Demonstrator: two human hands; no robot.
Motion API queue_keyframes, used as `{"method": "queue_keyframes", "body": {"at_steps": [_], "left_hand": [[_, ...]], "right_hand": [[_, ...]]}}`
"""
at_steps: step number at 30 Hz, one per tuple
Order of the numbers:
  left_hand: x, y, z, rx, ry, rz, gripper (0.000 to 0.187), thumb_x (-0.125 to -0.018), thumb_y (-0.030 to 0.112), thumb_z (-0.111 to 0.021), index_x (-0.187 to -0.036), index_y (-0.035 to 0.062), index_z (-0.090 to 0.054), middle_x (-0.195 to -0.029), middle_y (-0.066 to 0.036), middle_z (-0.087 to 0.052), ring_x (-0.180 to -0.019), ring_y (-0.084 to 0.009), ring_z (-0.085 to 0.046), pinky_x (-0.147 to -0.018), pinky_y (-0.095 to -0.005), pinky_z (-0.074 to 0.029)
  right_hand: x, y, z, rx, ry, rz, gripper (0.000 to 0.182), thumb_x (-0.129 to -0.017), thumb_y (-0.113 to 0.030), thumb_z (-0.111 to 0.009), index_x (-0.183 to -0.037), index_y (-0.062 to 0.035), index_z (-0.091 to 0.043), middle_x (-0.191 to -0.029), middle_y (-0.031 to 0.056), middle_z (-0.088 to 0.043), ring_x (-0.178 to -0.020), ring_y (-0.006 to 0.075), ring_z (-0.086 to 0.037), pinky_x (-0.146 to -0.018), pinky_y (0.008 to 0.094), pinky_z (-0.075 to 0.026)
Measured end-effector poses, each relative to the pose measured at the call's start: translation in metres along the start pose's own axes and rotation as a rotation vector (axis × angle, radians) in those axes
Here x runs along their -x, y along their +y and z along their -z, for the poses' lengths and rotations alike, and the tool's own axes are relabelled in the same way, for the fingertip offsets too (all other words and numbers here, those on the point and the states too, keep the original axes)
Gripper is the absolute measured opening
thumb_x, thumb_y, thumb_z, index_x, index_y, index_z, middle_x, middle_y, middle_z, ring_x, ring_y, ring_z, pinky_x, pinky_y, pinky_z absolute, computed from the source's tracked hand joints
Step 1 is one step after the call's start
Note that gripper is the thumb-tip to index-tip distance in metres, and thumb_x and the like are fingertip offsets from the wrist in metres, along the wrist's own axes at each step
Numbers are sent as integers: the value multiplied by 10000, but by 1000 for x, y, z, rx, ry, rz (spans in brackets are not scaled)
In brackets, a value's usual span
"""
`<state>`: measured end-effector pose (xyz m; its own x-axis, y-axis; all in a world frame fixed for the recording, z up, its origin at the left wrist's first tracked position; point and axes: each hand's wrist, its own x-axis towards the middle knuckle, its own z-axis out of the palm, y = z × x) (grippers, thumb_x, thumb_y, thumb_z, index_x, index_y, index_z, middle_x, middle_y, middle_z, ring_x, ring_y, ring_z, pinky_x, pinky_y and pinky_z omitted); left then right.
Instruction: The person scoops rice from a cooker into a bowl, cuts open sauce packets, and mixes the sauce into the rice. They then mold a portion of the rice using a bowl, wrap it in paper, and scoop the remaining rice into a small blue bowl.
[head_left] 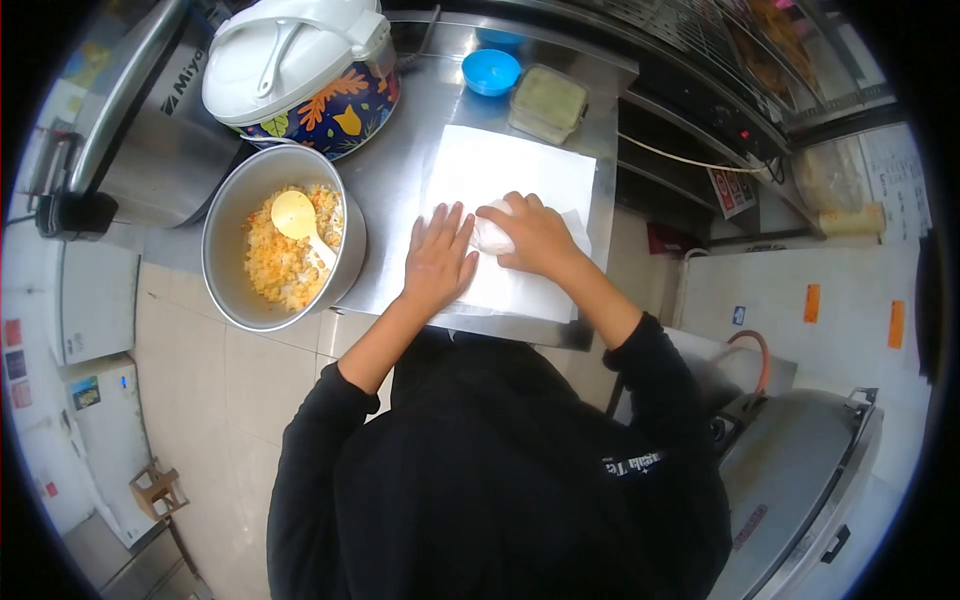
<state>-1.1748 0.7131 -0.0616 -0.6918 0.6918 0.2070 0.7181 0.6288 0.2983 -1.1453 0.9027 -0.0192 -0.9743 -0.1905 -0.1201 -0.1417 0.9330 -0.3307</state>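
White paper sheets [500,160] lie on the steel table in front of me. My left hand [437,260] rests flat on them, fingers spread, its fingertips near a white rounded bundle [491,236]. Around that bundle my right hand [537,238] is closed, pressing it against the paper from the right. What the bundle contains is hidden by its white wrapping. To the left stands a metal pot [216,250] holding yellow-orange rice mix [272,262]. A pale yellow serving spoon [294,214] with a white handle lies on the rice.
Behind the pot are a rice cooker [300,90] with a leaf pattern and a steel appliance [165,130]. A blue bowl [491,72] and a lidded container [549,103] sit at the table's back. Dark racks [690,120] rise at the right; a pale cable hangs there.
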Motion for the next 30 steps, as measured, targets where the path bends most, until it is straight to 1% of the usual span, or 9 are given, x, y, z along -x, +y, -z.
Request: {"method": "queue_keyframes", "body": {"at_steps": [2,9,12,13,16,17,20,25,30], "left_hand": [[-2,15,10,14,-30,136,477,-878,276,-481,-1283,26,-449,-1358,-166,-397,-1241,-300,-378,-1050,-469,-242],[-5,47,-5,2483,-23,761,588,-955,400,-217,-1369,-17,-239,-1324,-128,-409,-1215,-260,-393,-1074,-381,-205],[9,49,-6,2609,-51,900,624,-936,441,-213,-1355,-19,-247,-1330,-166,-390,-1246,-280,-366,-1067,-411,-250],[19,45,-8,2564,-105,935,559,-932,370,-337,-1354,10,-264,-1297,-161,-414,-1220,-281,-391,-1047,-429,-275],[37,47,6,1360,74,702,565,-867,203,-519,-1351,34,-282,-1263,-155,-439,-1192,-288,-414,-1005,-446,-313],[34,42,14,830,198,410,601,-746,54,-626,-1297,59,-387,-1240,-135,-460,-1154,-294,-444,-961,-443,-343],[0,43,25,284,139,-216,540,-698,85,-660,-1209,81,-486,-1218,-124,-479,-1144,-293,-453,-946,-433,-350],[-28,46,-10,144,247,-504,270,-683,160,-668,-940,104,-608,-1064,-47,-572,-1082,-245,-500,-893,-406,-393],[-41,46,-22,83,144,-473,178,-687,138,-678,-851,104,-620,-1021,-27,-590,-1048,-212,-515,-886,-392,-378]], "right_hand": [[4,5,2,-84,116,45,649,-584,-219,-733,-1194,-256,-512,-1087,109,-490,-992,305,-506,-787,411,-479],[11,0,12,-234,128,-13,628,-577,-229,-721,-1177,-211,-536,-1069,86,-508,-996,277,-508,-802,373,-465],[1,-5,3,-191,44,-70,664,-587,-252,-732,-1215,-219,-517,-1141,105,-497,-1052,292,-495,-825,364,-459],[0,-5,-1,-173,22,-92,679,-591,-260,-737,-1230,-222,-510,-1176,113,-491,-1077,298,-489,-833,359,-456],[13,-9,-11,143,417,85,728,-601,-307,-725,-1277,-198,-478,-1275,149,-450,-1135,313,-473,-862,385,-453],[21,-9,-13,168,428,85,693,-635,-298,-703,-1278,-173,-476,-1294,159,-437,-1152,318,-464,-882,388,-443],[57,2,-23,217,467,70,564,-734,-249,-630,-1262,-110,-487,-1298,175,-446,-1172,320,-465,-922,393,-426],[97,26,-60,11,520,69,279,-834,-117,-503,-1092,-76,-603,-1093,133,-606,-1034,279,-575,-861,369,-469],[74,30,-24,-260,265,-293,117,-800,-153,-571,-847,-71,-639,-953,94,-652,-900,271,-608,-738,370,-488]]}}
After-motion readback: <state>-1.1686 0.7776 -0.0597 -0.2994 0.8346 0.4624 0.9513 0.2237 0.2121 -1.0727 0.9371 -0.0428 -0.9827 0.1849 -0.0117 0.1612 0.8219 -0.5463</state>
